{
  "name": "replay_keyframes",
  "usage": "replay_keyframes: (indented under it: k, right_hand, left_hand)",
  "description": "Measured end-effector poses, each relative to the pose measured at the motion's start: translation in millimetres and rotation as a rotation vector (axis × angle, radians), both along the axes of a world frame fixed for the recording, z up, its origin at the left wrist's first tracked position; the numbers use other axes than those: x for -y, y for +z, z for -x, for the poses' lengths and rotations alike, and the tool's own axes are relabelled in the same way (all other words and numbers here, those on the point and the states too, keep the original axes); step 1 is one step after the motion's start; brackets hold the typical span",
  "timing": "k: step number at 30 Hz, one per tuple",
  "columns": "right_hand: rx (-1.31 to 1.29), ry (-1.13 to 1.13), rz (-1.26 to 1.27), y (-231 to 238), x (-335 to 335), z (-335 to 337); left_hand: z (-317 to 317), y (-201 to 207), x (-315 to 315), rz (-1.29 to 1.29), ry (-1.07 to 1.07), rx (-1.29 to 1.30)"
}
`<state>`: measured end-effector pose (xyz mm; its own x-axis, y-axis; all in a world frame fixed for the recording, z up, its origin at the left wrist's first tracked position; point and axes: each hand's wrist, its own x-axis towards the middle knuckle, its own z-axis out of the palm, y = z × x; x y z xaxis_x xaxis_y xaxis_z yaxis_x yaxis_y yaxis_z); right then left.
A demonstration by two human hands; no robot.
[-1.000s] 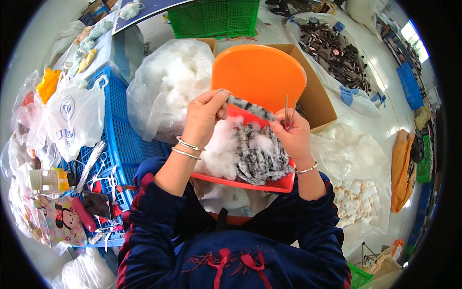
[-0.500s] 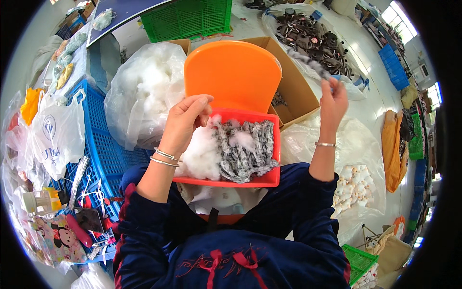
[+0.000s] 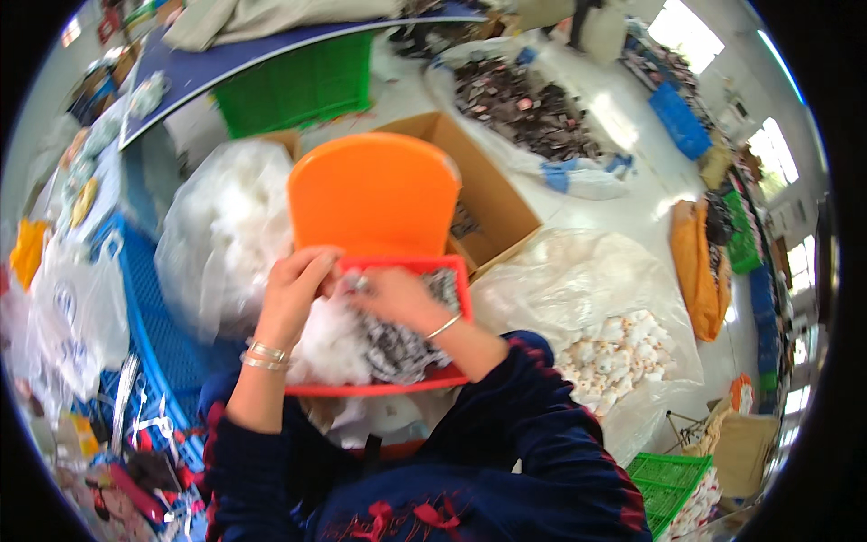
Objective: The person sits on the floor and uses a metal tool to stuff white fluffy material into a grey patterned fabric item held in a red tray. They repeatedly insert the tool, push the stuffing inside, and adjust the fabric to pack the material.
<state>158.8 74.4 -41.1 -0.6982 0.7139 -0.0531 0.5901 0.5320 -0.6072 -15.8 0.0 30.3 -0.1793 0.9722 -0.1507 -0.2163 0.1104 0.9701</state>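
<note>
My left hand (image 3: 300, 278) is over the red bin (image 3: 465, 312) on my lap, its thumb and fingers pinched together. Beside it, my right hand (image 3: 396, 294) bends inward with curled fingers, close to the left fingertips. Motion blurs both hands, and whatever they pinch is too small or hidden to name. White stuffing fluff (image 3: 330, 345) fills the bin's left part. Grey-and-black fuzzy fabric pieces (image 3: 406, 352) lie in its right part, partly covered by my right hand and wrist.
An orange stool seat (image 3: 375, 194) stands just beyond the bin. Left of it is a clear bag of stuffing (image 3: 239, 226); right, a cardboard box (image 3: 501, 212). A blue crate (image 3: 158, 307) with scissors and bags is at my left. Small white pieces (image 3: 619, 357) lie on plastic sheeting at right.
My right hand has come from the far right, where a fuzzy grey strip was by its fingers, to beside my left hand over the bin. The whole view has shifted.
</note>
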Motion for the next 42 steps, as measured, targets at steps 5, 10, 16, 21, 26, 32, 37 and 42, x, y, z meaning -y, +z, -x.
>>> replay_keyframes:
  k: [5,10,16,21,26,32,37,42]
  right_hand:
    - [0.120,-0.005,-0.013,-18,10,13]
    - [-0.202,-0.088,0.236,-8,-5,-3]
    - [-0.816,-0.009,0.684,-2,-8,-12]
    - [-0.876,0.066,0.772,21,2,-14]
    - [-0.812,0.021,0.818,31,3,-16]
    - [-0.799,0.047,0.735,12,0,-15]
    - [-0.660,0.041,0.776,36,1,-27]
    - [-0.597,-0.045,0.638,48,-5,-31]
  left_hand:
    - [8,0,1,-0.025,0.030,0.067]
    - [4,-4,-3,-0.034,-0.024,-0.004]
    - [-5,-39,-4,-0.103,-0.127,-0.411]
    - [-22,-24,2,0.040,-0.154,-0.308]
    - [-16,-21,0,0.047,-0.142,-0.075]
    - [-12,-30,-3,-0.008,-0.078,-0.189]
    - [-1,-15,-4,-0.033,0.058,-0.140]
    - [15,-12,-2,-0.033,0.109,-0.214]
